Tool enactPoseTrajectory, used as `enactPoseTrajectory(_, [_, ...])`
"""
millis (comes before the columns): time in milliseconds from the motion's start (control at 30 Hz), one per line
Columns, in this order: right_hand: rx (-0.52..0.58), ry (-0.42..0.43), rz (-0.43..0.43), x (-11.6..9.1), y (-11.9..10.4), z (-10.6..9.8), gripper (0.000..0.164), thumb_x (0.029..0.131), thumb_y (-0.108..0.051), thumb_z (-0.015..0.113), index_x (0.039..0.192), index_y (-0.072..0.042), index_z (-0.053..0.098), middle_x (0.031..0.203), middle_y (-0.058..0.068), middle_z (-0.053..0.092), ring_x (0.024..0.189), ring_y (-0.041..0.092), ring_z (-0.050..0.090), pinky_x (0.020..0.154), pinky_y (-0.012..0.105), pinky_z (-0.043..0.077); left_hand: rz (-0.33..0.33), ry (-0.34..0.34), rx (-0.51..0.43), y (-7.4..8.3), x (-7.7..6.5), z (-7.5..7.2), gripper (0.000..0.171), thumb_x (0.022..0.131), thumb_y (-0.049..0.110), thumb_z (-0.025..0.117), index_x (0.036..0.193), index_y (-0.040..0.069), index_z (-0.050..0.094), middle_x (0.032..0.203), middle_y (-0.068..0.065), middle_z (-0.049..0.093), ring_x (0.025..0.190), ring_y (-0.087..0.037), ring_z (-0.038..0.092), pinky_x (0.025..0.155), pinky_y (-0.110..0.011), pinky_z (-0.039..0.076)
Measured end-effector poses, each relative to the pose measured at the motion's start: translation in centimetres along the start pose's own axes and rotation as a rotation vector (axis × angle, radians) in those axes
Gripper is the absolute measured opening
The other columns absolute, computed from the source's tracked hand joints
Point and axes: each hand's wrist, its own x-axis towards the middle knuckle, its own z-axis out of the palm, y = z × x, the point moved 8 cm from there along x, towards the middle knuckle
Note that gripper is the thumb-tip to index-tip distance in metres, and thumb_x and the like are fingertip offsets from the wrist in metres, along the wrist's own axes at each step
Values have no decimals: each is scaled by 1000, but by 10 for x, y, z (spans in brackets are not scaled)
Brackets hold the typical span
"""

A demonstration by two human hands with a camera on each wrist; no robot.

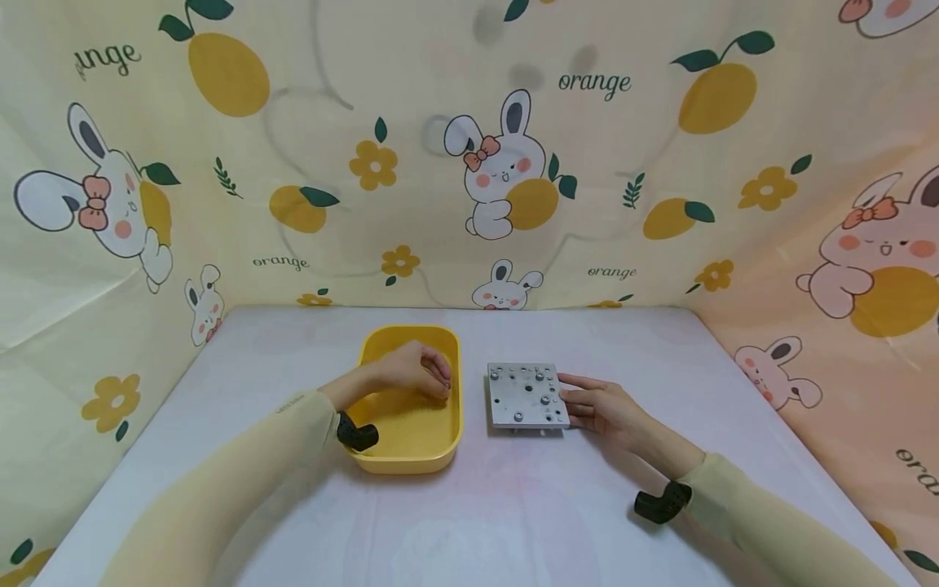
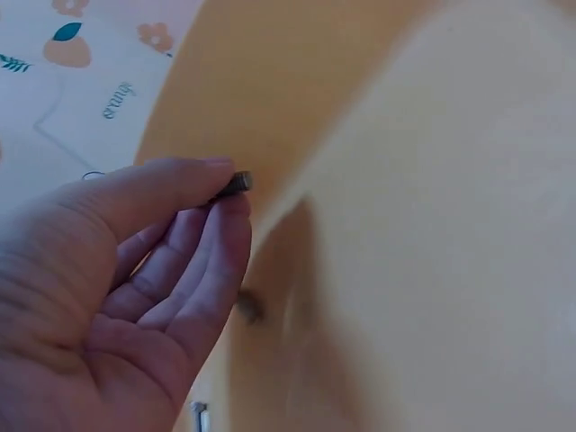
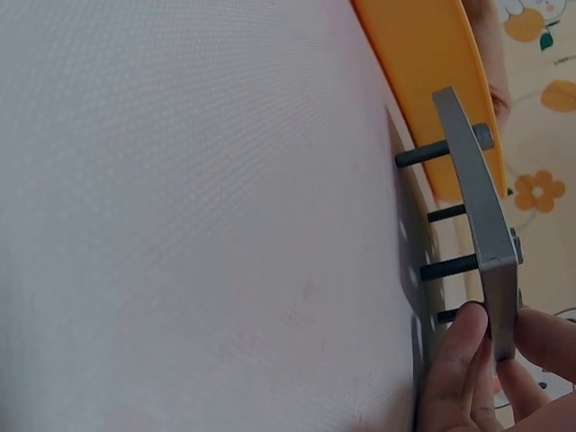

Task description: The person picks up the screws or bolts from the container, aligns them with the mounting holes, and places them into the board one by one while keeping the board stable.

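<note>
The left hand (image 1: 412,368) pinches a dark piece (image 2: 237,184) near the bin's (image 1: 407,466) right edge. The right hand (image 1: 607,412) grips a plate (image 1: 519,400).

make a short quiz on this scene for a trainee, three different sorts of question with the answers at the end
1. Fill in: the left hand pinches a small dark piece over the ____ bin.
2. Choose: the right hand grips A) the bin B) the metal plate C) the small dark piece.
3. True or false: bolts stick out from the underside of the metal plate.

Key: 1. yellow. 2. B, by its edge. 3. True, as the right wrist view shows.
</note>
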Motion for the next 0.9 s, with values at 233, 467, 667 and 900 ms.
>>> enactPoseTrajectory(233, [10,4,-11,0,0,-1,60,92,-8,69,147,-5,45,119,12,66,94,21,68,80,33,56,51,103,-81,17,-12,-19,24,81,7,81,100,1,67,97,-11,71,92,-25,69,83,-33,54])
enactPoseTrajectory(467, [13,-6,-18,-1,-1,-3,58,94,-7,66,148,-5,44,119,11,67,96,21,68,81,33,55,153,140,-130,52,-13,-20,28,83,10,80,105,0,67,102,-13,70,96,-27,67,86,-35,53])
enactPoseTrajectory(667, [24,-9,-8,-1,-1,-3,60,93,-8,67,148,-6,43,120,11,66,99,23,67,83,35,55,187,106,-136,71,2,4,25,82,8,81,103,1,68,100,-12,70,93,-26,68,84,-34,54])
enactPoseTrajectory(900, [30,-3,13,2,1,0,58,93,-8,67,147,-8,46,124,14,64,104,25,65,86,37,54,202,23,-119,83,24,36,22,82,7,81,100,3,68,98,-10,70,90,-25,67,84,-33,54])
